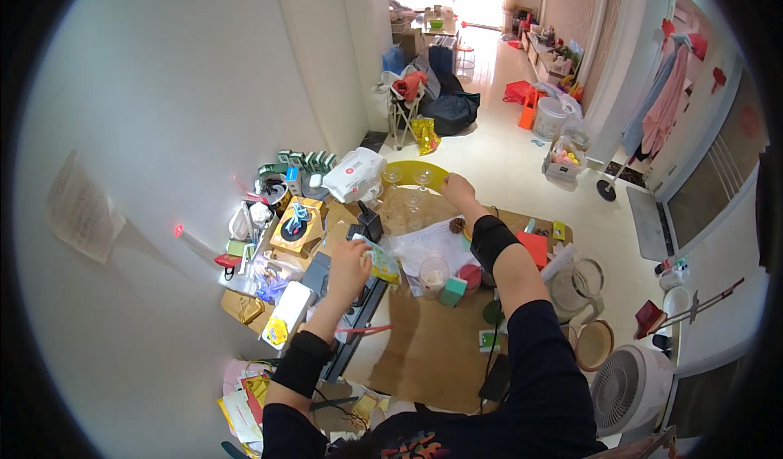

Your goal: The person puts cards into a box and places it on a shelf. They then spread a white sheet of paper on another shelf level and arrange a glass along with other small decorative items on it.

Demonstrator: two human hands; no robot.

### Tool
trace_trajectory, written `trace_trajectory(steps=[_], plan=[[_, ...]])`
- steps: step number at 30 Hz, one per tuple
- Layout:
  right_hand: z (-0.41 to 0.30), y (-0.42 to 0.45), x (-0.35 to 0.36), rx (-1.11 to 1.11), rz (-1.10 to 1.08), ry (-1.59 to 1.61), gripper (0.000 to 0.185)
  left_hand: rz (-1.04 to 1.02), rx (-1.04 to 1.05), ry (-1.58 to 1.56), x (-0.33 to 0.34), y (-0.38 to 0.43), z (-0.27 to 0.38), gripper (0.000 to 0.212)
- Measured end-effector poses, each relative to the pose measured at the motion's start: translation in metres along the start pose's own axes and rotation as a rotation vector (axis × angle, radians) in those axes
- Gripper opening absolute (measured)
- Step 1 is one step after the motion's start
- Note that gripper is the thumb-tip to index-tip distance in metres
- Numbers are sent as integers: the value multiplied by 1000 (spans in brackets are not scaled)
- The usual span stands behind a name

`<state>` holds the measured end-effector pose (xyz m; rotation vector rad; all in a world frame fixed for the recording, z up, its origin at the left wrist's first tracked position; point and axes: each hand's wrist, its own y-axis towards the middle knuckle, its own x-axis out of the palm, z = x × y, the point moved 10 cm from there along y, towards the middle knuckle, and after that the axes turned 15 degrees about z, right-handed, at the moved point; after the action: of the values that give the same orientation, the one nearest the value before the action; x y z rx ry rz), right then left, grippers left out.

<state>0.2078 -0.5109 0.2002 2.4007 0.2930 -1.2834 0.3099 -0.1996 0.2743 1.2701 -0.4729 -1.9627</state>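
Note:
My left hand (350, 267) is at the top edge of a green and yellow plastic packet (382, 263); its fingers seem to pinch the packet's corner. Beyond it stands a black device (369, 220). My right hand (457, 191) reaches to the table's far side, fingers curled, beside a stemmed glass (423, 179) near a yellow-green rim (422, 165); whether it holds anything is hidden. Below that hand lie a brown pine cone (457, 225) and white papers (422, 248). Nearer me are a clear glass cup (434, 275) and a teal box (452, 291).
A white wipes pack (355, 174), a patterned box (298, 226) and small cartons crowd the table's left side. On the right are a red paper (533, 249), a glass pitcher (572, 291) and a round wooden container (594, 344). A white fan (633, 388) stands at lower right.

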Motion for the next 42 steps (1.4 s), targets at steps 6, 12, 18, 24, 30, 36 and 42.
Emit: trace_trajectory(steps=[6,12,18,24,30,36,42], plan=[[3,37,86,-42,-46,60,44,-107,-82,-51,49,-22,-24,14],[4,70,129,-133,98,79,48,-189,-183,-114,56,-44,-41,15],[-5,75,141,-197,3,-5,51,-138,-255,-136,48,-55,-52,13],[-7,69,115,-283,125,-33,49,-177,-301,-167,43,-64,-51,15],[-8,65,47,-255,234,-21,51,-147,-297,-192,27,-74,-45,14],[-43,30,-35,-376,384,30,52,-93,-189,-202,5,-75,-13,13],[-101,-46,-106,-478,367,217,59,-25,-111,-289,-32,-94,22,15]])
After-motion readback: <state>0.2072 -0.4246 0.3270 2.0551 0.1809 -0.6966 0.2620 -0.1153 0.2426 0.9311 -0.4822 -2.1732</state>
